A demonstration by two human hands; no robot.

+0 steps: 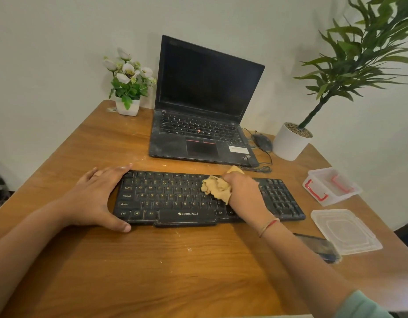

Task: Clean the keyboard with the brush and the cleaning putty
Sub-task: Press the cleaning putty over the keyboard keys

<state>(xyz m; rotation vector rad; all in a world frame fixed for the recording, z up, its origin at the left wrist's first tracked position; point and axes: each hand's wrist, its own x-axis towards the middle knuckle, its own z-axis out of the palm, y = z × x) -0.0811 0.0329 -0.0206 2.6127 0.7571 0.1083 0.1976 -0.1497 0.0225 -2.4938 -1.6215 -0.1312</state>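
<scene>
- keyboard (pixel 175 198) sits flat on the wooden table (pixel 175 260), right in front of an open laptop (pixel 205 106) with a dark screen
- left hand (pixel 97 193) is spread wide over the keyboard's left end, with straight fingers at the back corner and the thumb on the front edge, holding nothing
- right hand (pixel 244 193) is curled round a tan lump of putty (pixel 215 188), which is down on the keys right of the middle
- clear tub (pixel 331 187) with red clips and its lid (pixel 346 230) lie off to the right
</scene>
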